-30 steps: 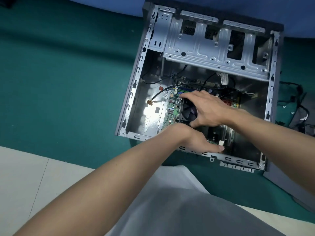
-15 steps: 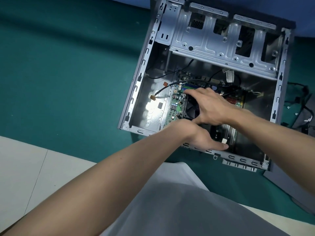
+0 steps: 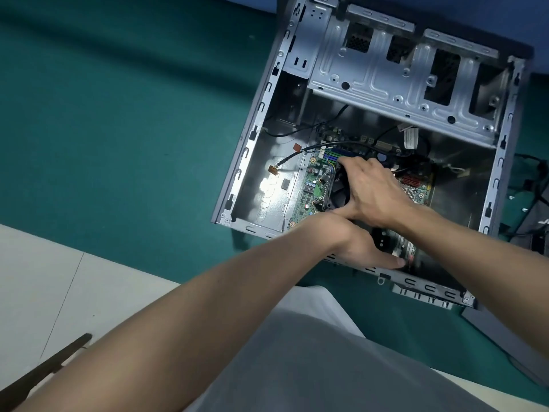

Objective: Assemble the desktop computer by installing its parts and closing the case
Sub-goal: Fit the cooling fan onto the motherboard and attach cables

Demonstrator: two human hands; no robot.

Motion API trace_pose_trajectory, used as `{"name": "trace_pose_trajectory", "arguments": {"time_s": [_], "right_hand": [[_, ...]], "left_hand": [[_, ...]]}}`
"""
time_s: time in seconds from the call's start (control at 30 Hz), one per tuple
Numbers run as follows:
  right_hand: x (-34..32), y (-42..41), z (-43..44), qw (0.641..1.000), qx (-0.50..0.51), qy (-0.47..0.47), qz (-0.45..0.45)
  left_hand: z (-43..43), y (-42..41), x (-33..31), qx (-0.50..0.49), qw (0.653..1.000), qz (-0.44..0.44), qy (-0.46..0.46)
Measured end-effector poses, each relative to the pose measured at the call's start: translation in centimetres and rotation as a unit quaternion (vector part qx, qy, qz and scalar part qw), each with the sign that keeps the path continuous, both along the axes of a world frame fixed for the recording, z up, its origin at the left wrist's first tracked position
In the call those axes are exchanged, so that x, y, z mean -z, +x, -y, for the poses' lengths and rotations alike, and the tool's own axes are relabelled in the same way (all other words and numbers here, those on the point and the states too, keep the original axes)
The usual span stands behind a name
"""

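On my feed the green worktop fills most of the view, with a pale surface along its near edge and a grey shirt at the bottom. The computer case lies on its side on the green, right of centre, with its open side facing up at me. A grey panel lies flat just beside its near right corner.

Across the far end of the case I see the metal drive cage. Below it the green motherboard sits flat on the case floor. Both forearms reach into the case from the near side.

The right hand is spread over the black fan on the motherboard and grips it. Its fingers hook over the far edge and its thumb stretches along the near edge.

The left hand lies low by the near wall of the case, under the right wrist, fingers out straight and pointing right. Their tips touch a small white piece on the board; I cannot make out what it is.

A black cable runs left from the board and ends in a loose brown plug over the bare case floor.
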State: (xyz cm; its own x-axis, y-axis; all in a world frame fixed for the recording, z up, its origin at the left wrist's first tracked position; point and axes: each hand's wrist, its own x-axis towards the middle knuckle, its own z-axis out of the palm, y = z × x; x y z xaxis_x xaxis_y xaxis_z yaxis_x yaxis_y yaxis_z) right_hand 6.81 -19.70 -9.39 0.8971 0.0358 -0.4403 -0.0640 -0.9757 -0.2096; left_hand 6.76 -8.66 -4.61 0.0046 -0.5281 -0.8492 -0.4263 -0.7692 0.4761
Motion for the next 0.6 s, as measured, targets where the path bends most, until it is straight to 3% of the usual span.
{"name": "trace_pose_trajectory", "arguments": {"time_s": [0.13, 0.3, 0.47, 0.6], "right_hand": [[0.6, -0.6, -0.6, 1.0, 0.018, -0.017, 0.012], [0.9, -0.9, 0.4, 1.0, 0.003, 0.026, 0.015], [0.5, 0.1, 0.1, 0.999, -0.004, 0.011, -0.042], [1.5, 0.8, -1.0, 0.995, 0.073, -0.012, 0.062]], "left_hand": [[0.0, -0.1, 0.5, -0.007, 1.0, 0.003, -0.026], [0.1, -0.1, 0.3, -0.015, 1.0, 0.001, -0.012], [-0.1, 0.0, 0.3, -0.016, 1.0, 0.002, -0.01], [-0.2, -0.1, 0.9, -0.019, 0.999, -0.017, -0.038]]}}
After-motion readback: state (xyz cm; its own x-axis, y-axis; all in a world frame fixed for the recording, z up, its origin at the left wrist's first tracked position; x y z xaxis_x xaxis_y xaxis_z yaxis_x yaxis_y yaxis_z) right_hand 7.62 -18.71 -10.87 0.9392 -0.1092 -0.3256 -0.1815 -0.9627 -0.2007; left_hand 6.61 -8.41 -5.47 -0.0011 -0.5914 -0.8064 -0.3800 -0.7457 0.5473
